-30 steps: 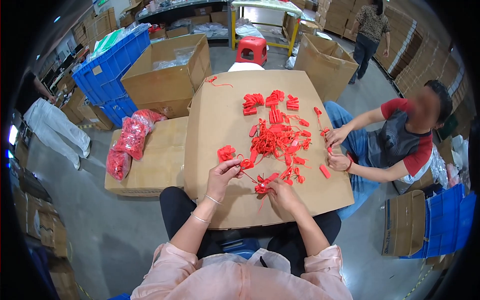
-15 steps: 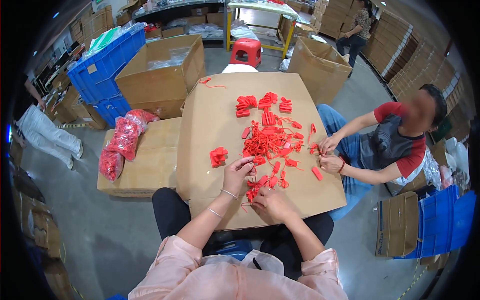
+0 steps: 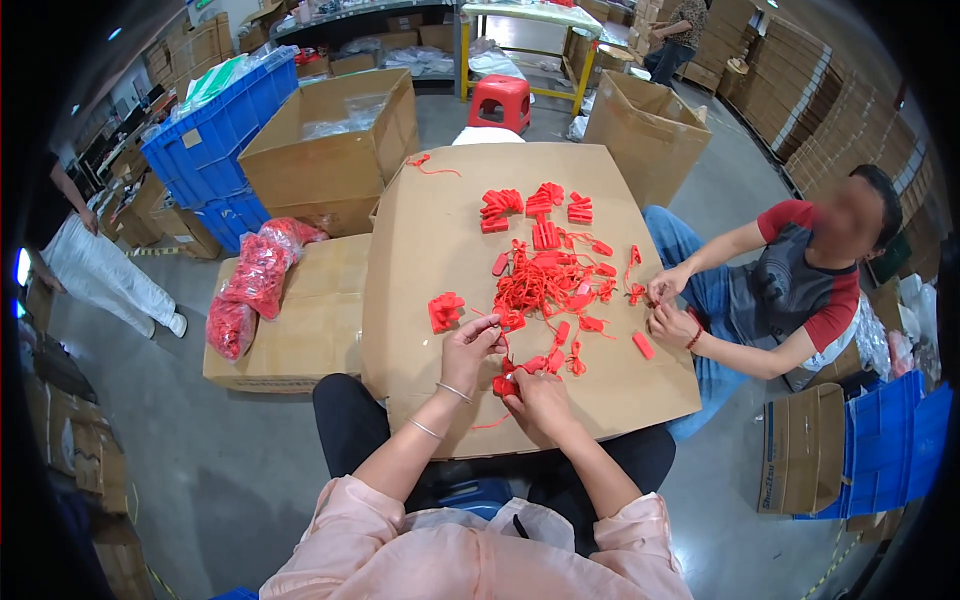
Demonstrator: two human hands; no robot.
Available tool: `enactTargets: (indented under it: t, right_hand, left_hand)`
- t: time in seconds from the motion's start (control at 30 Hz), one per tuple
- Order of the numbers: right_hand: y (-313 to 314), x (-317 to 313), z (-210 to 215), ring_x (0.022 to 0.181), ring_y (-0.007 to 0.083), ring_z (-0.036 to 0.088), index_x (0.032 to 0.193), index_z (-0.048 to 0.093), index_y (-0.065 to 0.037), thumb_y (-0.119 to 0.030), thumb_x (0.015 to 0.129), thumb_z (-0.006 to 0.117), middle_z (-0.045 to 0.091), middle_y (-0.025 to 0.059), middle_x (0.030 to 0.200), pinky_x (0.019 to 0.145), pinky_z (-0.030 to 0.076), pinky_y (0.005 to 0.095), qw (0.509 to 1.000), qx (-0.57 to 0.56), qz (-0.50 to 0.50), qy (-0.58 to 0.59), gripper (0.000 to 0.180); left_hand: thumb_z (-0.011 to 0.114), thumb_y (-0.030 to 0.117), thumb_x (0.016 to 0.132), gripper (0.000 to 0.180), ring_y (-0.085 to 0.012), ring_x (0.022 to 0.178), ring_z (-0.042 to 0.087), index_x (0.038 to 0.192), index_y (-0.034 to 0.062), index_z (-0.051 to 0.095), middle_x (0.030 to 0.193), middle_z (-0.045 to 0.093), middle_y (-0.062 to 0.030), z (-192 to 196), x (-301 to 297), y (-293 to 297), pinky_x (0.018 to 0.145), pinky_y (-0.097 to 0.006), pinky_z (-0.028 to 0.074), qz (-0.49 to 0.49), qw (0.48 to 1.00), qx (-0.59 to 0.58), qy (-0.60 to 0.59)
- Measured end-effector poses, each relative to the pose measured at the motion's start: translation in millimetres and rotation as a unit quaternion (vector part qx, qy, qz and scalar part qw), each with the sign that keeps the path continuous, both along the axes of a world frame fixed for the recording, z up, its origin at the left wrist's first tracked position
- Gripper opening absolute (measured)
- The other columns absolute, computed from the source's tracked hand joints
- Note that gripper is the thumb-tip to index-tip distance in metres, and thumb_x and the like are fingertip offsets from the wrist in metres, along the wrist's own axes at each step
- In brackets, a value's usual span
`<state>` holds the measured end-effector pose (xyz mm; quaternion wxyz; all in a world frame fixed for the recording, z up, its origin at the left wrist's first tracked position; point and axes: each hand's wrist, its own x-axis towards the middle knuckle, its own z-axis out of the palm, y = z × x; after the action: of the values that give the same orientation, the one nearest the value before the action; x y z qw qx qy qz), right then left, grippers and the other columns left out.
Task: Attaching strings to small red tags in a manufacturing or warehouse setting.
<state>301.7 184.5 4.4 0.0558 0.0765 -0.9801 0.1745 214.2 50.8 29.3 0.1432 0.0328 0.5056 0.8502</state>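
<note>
On the cardboard tabletop (image 3: 420, 290) lies a tangled heap of red cords (image 3: 535, 285) mixed with small red oblong pieces. My left hand (image 3: 472, 347), with two bracelets on its wrist, pinches a thin red cord between thumb and fingers, just below the heap. Closer to me, my right hand (image 3: 543, 403) is bent over a bunch of red corded pieces (image 3: 505, 383). Its fingers are curled onto them, and what the fingertips grip is partly hidden. A loose red cord end trails on the cardboard left of the right hand.
Stacked red pieces (image 3: 501, 205) lie at the far side, another small stack (image 3: 445, 311) at the left. A co-worker (image 3: 800, 270) at the right handles red cord. Left stand bagged red goods (image 3: 258, 275) on a carton, an open box (image 3: 330, 140) and blue crates (image 3: 215, 125).
My right hand has shifted slightly up over the red pieces, and the loose cord end lies differently. My left hand keeps its pinch. The co-worker's hands have moved a little; the view has shifted slightly.
</note>
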Motion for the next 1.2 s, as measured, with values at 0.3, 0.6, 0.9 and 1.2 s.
enactTargets:
  t: [0.3,0.6,0.9,1.2]
  right_hand:
    - [-0.6,-11.3,10.4,0.073,0.0300,0.057,0.086,0.050,-0.004,-0.025,0.069,0.066,0.058,0.0128,0.073,0.064,0.046,0.0395,0.997,0.055,0.003,0.054,0.032]
    - [21.8,-26.8,70.7,0.079,0.0307,0.057,0.089,0.051,-0.005,-0.015,0.069,0.065,0.056,0.0134,0.079,0.069,0.045,0.0413,0.988,0.105,0.100,-0.058,0.026]
    - [33.1,-22.3,86.7,0.083,0.0287,0.057,0.108,0.056,-0.012,-0.013,0.074,0.064,0.057,0.0120,0.087,0.072,0.046,0.0363,0.983,-0.001,0.105,-0.148,0.035]
    - [48.9,-32.9,97.2,0.089,0.0288,0.057,0.102,0.060,-0.008,-0.004,0.071,0.065,0.054,0.0143,0.105,0.076,0.047,0.0348,0.981,-0.098,0.102,-0.135,0.032]
  left_hand:
    - [0.055,0.005,0.084,0.024,-0.0138,0.069,0.061,0.105,-0.0052,0.057,0.085,0.061,-0.0088,-8.0,1.2,-23.9,0.064,-0.025,0.053,0.025,1.000,-0.004,0.006]
    - [0.055,0.005,0.083,0.023,-0.0146,0.069,0.061,0.104,-0.0055,0.057,0.085,0.062,-0.0099,-5.9,-2.6,-51.2,0.064,-0.025,0.052,0.040,0.999,-0.012,0.014]
    - [0.053,0.005,0.084,0.022,-0.0159,0.074,0.060,0.104,-0.0026,0.055,0.087,0.060,-0.0084,17.6,3.4,-69.9,0.070,-0.028,0.051,-0.024,0.990,0.127,-0.056]
    - [0.054,0.006,0.084,0.023,-0.0156,0.073,0.059,0.105,-0.0018,0.055,0.086,0.059,-0.0084,28.2,-1.2,-69.3,0.069,-0.028,0.051,-0.093,0.981,0.144,-0.092]
